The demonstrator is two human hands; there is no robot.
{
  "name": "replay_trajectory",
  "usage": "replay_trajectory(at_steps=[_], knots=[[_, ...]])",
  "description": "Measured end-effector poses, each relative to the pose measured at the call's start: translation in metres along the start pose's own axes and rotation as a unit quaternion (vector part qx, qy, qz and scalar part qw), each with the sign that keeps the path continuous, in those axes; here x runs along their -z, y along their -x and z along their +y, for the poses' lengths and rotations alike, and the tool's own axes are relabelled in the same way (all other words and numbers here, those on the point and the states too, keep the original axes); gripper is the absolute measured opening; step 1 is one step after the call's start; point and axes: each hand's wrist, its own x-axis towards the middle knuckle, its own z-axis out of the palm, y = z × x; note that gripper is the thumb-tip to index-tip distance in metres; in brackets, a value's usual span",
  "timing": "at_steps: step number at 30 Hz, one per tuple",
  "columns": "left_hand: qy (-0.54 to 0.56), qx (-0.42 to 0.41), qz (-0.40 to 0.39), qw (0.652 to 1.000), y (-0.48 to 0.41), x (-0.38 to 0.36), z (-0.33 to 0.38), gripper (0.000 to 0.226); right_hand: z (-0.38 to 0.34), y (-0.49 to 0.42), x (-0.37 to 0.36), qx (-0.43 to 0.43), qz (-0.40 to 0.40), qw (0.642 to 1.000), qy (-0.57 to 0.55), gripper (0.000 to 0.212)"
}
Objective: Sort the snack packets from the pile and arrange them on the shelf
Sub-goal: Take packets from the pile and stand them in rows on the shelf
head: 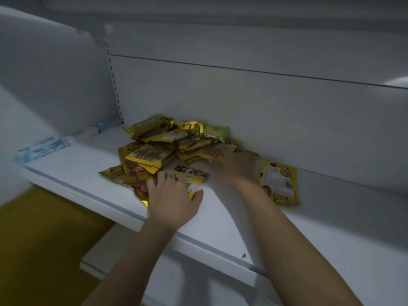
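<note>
A pile of yellow and brown snack packets lies on the white shelf against the back panel. One packet lies apart to the right, flat on the shelf. My left hand lies palm down on a yellow packet at the pile's front edge, fingers spread and thumb at the packet's near corner. My right hand is blurred by motion over the pile's right side, between the pile and the separate packet; its fingers look extended, and whether it touches a packet is unclear.
Blue plastic strips lie along the shelf's left end beside a white side panel. A lower white shelf juts out below. Yellow floor shows at the lower left. The shelf continues to the right of the separate packet.
</note>
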Motion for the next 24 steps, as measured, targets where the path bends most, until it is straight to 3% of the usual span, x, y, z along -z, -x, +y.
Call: replay_trajectory(at_steps=[5,8,14,18,21,24], knots=[[0.073,-0.002,-0.019,0.997,-0.006,0.006,0.002,0.05,0.005,-0.003,-0.015,0.006,0.003,1.0,0.02,0.059],[0.019,-0.005,-0.056,0.998,-0.011,0.008,-0.001,0.04,0.007,-0.004,-0.015,-0.006,0.042,0.999,0.009,0.051],[0.04,0.004,-0.068,0.997,-0.018,0.017,0.0,0.059,0.001,0.0,-0.001,-0.041,0.159,0.973,-0.163,0.043],[0.176,-0.008,-0.055,0.983,-0.018,0.022,0.006,0.052,0.01,0.005,0.005,-0.066,0.157,0.959,-0.225,0.032],[0.334,0.018,-0.032,0.942,-0.019,0.023,0.012,0.038,0.024,0.011,0.017,-0.081,0.194,0.941,-0.266,0.034],[0.383,0.024,0.005,0.923,-0.021,0.024,0.024,0.027,0.04,0.02,0.038,-0.105,0.242,0.909,-0.322,0.031]])
